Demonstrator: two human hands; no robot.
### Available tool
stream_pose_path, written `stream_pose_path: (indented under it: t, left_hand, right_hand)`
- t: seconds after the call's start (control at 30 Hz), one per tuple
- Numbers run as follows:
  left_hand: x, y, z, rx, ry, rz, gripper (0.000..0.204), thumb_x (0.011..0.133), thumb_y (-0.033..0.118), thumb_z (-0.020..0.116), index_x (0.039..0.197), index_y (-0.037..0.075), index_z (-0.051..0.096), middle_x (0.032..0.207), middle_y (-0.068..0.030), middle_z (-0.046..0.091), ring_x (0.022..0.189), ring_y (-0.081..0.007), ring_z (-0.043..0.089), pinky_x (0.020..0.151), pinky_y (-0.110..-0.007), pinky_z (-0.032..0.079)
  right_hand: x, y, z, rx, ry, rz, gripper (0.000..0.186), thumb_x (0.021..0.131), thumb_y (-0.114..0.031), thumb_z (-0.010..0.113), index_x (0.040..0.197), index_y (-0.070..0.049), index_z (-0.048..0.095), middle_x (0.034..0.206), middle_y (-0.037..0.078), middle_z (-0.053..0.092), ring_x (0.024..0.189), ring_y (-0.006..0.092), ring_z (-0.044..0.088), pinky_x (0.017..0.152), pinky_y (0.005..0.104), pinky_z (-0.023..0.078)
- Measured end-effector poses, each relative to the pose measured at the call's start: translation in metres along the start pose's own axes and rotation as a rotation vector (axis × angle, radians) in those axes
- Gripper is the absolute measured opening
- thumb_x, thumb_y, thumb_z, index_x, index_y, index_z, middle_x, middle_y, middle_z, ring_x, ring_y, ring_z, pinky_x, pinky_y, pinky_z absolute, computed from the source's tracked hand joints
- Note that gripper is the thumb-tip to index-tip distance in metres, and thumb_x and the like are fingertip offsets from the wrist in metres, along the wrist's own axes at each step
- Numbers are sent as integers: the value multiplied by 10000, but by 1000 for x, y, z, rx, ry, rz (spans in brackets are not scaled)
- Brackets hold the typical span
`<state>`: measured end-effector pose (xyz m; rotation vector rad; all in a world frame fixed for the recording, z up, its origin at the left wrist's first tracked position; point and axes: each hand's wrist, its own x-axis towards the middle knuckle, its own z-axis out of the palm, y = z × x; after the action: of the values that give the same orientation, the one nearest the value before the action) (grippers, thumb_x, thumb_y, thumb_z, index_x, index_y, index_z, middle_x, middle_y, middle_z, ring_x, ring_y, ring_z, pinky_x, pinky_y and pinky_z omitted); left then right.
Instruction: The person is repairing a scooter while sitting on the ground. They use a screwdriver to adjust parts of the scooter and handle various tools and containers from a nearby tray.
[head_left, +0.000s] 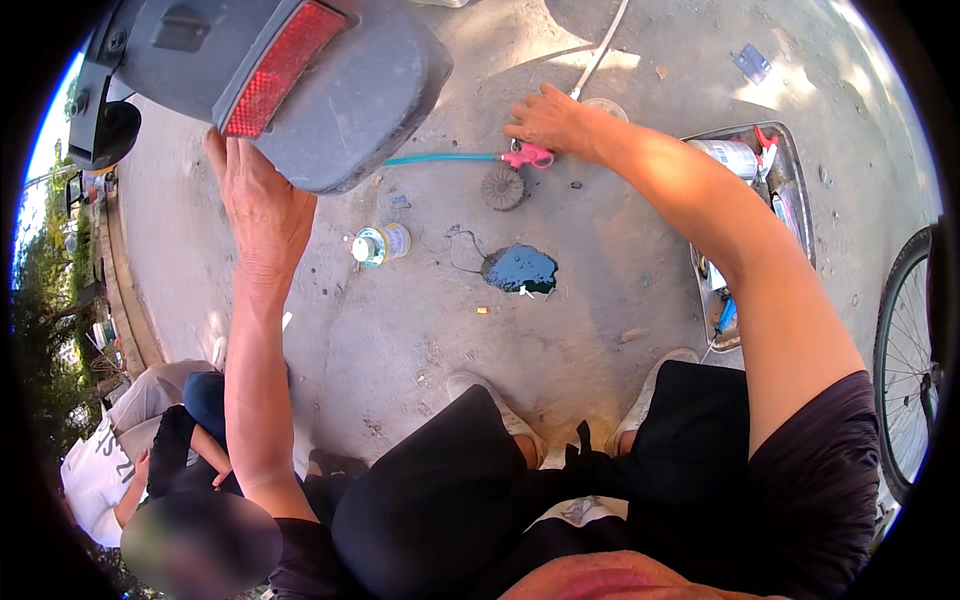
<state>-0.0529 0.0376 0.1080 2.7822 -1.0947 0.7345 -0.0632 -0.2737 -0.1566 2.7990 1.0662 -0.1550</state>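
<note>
At the upper left is a grey plastic mudguard with a red reflector. My left hand grips its lower edge, with some fingertips hidden against it. My right hand reaches down to the ground, fingers stretched leftward and somewhat apart. Just beside its palm lies a pink air blow gun with a thin blue tube pointing left. A pale hose runs to the far side of that hand; its join is hidden. Close below the gun sits a round, ribbed dark part.
A white-capped bottle stands left of a dark oily puddle. To the right, a metal tray holds a can and tools, partly behind my forearm. A bicycle wheel is at the right edge. Another person sits at lower left.
</note>
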Motion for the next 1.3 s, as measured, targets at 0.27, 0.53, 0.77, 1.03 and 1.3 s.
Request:
stream_pose_path:
  t: [0.27,0.53,0.77,1.03,1.3]
  left_hand:
    - [-13,18,-9,-444,190,-202,451,960,154,795,1327,-36,616,1239,-170,707,1127,-268,662,1003,-398,487]
    - [4,41,-20,-472,107,-316,401,916,161,831,1235,-26,676,1168,-126,721,1080,-227,662,998,-381,495]
    - [3,50,19,-252,-117,-387,706,865,446,891,1340,-21,657,1281,-198,720,1231,-314,659,1100,-439,469]
    - [6,41,7,-579,0,-295,463,995,207,783,1349,-23,593,1218,-131,681,1132,-230,647,1045,-392,513]
    - [6,33,16,-584,232,-260,333,991,148,771,1264,-18,679,1213,-76,711,1065,-207,661,1000,-360,499]
  right_hand:
    - [-8,17,-36,424,147,-132,291,839,-101,707,1098,-40,590,1143,101,590,936,369,692,766,501,560]
    - [-62,24,-91,258,56,-32,231,849,-130,726,1051,-45,654,1102,103,629,965,322,718,773,471,538]
    - [-91,38,-103,114,4,12,219,881,-248,659,936,-50,736,1032,103,734,915,356,749,741,488,599]
    - [-114,40,-115,165,59,44,223,891,-271,666,926,-65,744,996,98,741,891,350,746,724,483,595]
    - [-124,35,-114,200,194,-62,179,875,-245,663,908,-73,702,969,90,684,816,346,722,680,486,575]
